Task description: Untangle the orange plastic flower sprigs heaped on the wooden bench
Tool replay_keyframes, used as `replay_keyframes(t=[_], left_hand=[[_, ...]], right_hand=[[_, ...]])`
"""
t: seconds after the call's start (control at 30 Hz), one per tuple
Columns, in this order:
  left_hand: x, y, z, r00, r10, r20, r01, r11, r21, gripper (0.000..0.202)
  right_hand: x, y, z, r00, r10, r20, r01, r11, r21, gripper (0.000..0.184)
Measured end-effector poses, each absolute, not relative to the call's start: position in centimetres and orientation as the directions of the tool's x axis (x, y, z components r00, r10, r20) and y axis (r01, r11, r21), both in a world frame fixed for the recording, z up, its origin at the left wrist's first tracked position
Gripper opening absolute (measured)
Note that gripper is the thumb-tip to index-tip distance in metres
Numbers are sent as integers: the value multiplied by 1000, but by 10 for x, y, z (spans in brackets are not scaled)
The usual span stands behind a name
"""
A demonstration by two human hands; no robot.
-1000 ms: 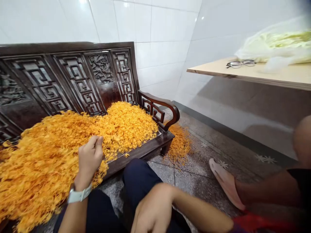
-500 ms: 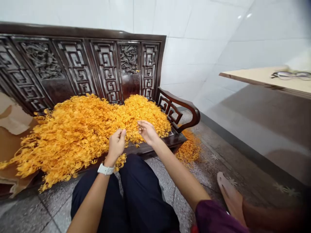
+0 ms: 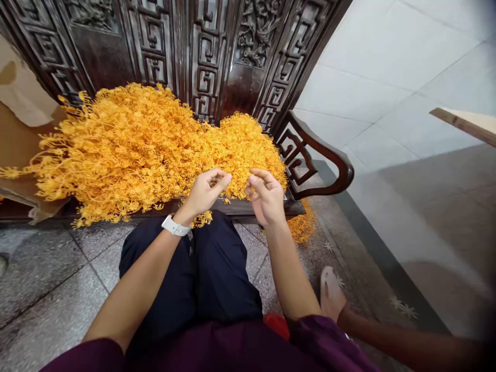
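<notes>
My left hand (image 3: 208,192), with a white watch (image 3: 175,226) at its wrist, has thumb and fingers drawn together in a pinch. Anything between them is too small to make out. Opposite it, a short gap away, my right hand (image 3: 267,200) has its fingers curled and the thumb close to the forefinger; what it pinches, if anything, does not show. Both hands are in front of a large heap of orange-yellow plastic flower sprigs (image 3: 127,150). A small yellow sprig (image 3: 202,219) shows below my left wrist, over my knees; whether the hand holds it is hidden.
The heap lies on a dark carved wooden bench with a curved armrest (image 3: 329,170). A torn cardboard box (image 3: 23,124) stands at left. More orange sprigs (image 3: 304,225) lie on the floor by the bench end. Another person's foot (image 3: 331,294) is at right, below a tabletop edge (image 3: 463,125).
The view has tilted down and shifted. My left hand has turned, its fingers now pointing toward my right hand. My right hand's fingers have curled in more and its forearm is more upright.
</notes>
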State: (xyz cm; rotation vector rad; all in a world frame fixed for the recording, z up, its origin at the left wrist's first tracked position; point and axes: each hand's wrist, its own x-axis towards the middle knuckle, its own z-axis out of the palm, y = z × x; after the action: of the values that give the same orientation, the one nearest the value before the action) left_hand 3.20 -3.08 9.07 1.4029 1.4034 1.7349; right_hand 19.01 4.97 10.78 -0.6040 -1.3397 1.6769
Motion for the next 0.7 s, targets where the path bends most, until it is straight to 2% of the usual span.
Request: replay_keyframes(t=[0.07, 0.13, 0.2, 0.23, 0.3, 0.37, 0.43, 0.5, 0.6, 0.7], left_hand=[[26, -36, 92, -272, 848, 455, 354, -351, 867, 30], [14, -39, 92, -227, 833, 505, 561, -312, 767, 25], [-4, -42, 91, -302, 788, 536, 699, -199, 687, 24], [-15, -43, 90, -378, 748, 546, 717, -137, 684, 26], [-35, -43, 89, -535, 643, 547, 674, -65, 736, 31], [-46, -41, 89, -598, 591, 542, 622, -85, 778, 33], [-45, -38, 90, -581, 594, 556, 600, -149, 786, 31], [-32, -34, 90, -547, 616, 566, 558, -236, 796, 29], [-7, -32, 91, -508, 653, 562, 477, -330, 814, 27], [7, -33, 91, -486, 683, 545, 474, -319, 821, 26]], right_hand=[[197, 51, 110, -518, 845, 132, -267, -13, -964, 29], [204, 51, 106, -527, 839, 132, -214, 19, -977, 28], [212, 47, 100, -477, 862, 169, -221, 69, -973, 29], [217, 45, 96, -436, 877, 200, -242, 99, -965, 30], [227, 41, 89, -387, 891, 239, -274, 137, -952, 30], [233, 37, 85, -424, 878, 223, -240, 128, -962, 27], [231, 34, 84, -505, 845, 175, -175, 99, -980, 28], [221, 31, 86, -575, 806, 140, -146, 67, -987, 38], [199, 29, 92, -605, 786, 127, -210, -4, -978, 48], [183, 29, 95, -636, 768, 70, -242, -113, -964, 48]])
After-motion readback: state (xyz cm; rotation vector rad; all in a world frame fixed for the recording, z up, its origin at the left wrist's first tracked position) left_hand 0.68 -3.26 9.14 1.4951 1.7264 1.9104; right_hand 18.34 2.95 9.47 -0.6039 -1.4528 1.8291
